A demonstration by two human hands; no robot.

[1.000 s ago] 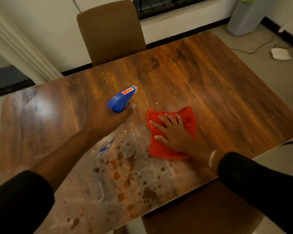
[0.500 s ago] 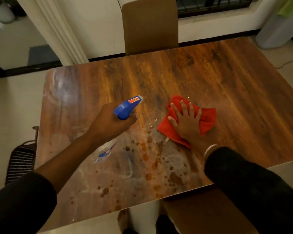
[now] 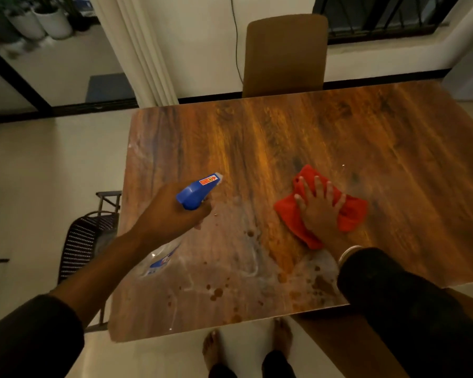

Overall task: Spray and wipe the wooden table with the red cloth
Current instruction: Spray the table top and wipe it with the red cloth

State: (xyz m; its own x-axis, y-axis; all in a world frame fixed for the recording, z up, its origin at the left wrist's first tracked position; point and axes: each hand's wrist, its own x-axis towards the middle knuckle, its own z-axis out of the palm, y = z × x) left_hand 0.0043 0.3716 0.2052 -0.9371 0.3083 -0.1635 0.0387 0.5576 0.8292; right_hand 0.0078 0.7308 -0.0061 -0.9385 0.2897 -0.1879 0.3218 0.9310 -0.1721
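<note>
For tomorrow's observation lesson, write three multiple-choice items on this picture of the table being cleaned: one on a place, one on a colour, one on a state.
1. Where is the cloth?
A. flat on the table under the right hand
B. draped over the chair
C. on the floor

2. What colour is the spray bottle's head?
A. green
B. blue
C. white

3. What state is the table's near part in?
A. dry and spotless
B. covered by a mat
C. wet streaks and brown spots

Answers:
1 A: spread fingers press the cloth to the wood.
2 B: the head in the left hand is blue with a red label.
3 C: smears and spots show near the front edge.
</note>
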